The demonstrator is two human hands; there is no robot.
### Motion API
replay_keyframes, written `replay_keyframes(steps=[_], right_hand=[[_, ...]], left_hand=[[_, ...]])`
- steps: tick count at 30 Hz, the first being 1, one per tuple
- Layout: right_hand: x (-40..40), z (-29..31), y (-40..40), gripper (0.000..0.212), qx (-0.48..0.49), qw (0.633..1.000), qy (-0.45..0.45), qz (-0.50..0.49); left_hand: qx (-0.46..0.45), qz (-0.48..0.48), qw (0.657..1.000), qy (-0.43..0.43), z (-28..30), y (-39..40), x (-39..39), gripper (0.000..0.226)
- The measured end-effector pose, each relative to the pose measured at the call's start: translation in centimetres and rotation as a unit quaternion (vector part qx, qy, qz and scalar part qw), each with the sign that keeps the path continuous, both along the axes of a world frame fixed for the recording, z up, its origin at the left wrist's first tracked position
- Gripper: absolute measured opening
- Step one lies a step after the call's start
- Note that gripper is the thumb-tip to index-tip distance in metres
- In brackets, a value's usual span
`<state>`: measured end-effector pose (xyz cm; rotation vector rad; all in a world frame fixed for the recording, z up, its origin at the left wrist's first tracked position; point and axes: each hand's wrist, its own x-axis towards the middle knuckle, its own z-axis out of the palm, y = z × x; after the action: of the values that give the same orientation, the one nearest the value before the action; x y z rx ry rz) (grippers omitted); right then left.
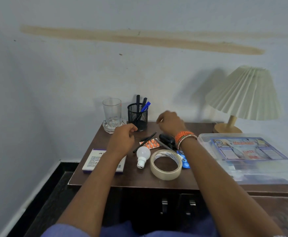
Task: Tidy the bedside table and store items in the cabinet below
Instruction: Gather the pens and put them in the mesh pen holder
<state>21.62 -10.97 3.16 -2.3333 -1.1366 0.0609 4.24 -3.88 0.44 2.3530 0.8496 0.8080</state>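
Observation:
On the dark wooden bedside table lie a white bulb, a roll of tape, an orange pill strip, loose black pens, a black stapler-like thing, a blue packet and a white-purple box. A black mesh pen holder with pens stands at the back. My left hand hovers over the table left of the pens, fingers loosely curled, holding nothing. My right hand hangs above the table just right of the holder, fingers curled down; whether it holds anything is unclear.
A glass stands on a glass ashtray-like dish at the back left. A pleated lamp sits at the back right, with a clear first-aid box in front of it. Below are shut cabinet doors with metal handles.

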Motion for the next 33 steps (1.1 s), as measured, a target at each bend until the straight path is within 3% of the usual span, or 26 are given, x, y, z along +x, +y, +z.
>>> replay_keyframes(steps=[3, 8, 17, 21, 25, 28, 31, 33], right_hand=[[-0.9, -1.4, 0.1, 0.032, -0.112, 0.989, -0.063, 0.068], [-1.4, -2.2, 0.7, 0.031, -0.155, 0.972, -0.11, 0.137], [-1.1, -2.7, 1.1, 0.022, -0.126, 0.964, -0.165, 0.167], [-1.0, -1.8, 0.9, 0.02, -0.064, 0.968, -0.172, 0.171], [-1.6, -0.7, 1.3, 0.016, 0.065, 0.976, -0.095, 0.183], [-1.4, -0.8, 1.8, 0.027, 0.198, 0.976, 0.014, 0.094], [-0.9, -1.6, 2.2, 0.019, 0.125, 0.989, 0.081, 0.019], [-1.1, -2.5, 2.5, 0.016, 0.037, 0.995, 0.093, 0.025]], left_hand=[[0.007, -0.003, 0.999, 0.031, -0.3, 0.3, -0.1, 0.033], [0.008, 0.001, 0.999, 0.052, -0.5, 0.8, -0.1, 0.027], [-0.003, 0.002, 0.994, 0.111, -0.9, 1.5, 0.1, 0.017], [-0.009, -0.005, 0.994, 0.11, -0.8, 1.2, 0.2, 0.022], [-0.029, 0.008, 0.994, 0.106, -0.4, 0.7, 0.3, 0.02], [-0.006, 0.077, 0.993, 0.091, 0.1, 0.7, -0.1, 0.025], [0.01, 0.106, 0.99, 0.097, 0.2, 0.9, -0.7, 0.026], [0.008, 0.094, 0.99, 0.107, -0.1, 1.3, -1.1, 0.025]])
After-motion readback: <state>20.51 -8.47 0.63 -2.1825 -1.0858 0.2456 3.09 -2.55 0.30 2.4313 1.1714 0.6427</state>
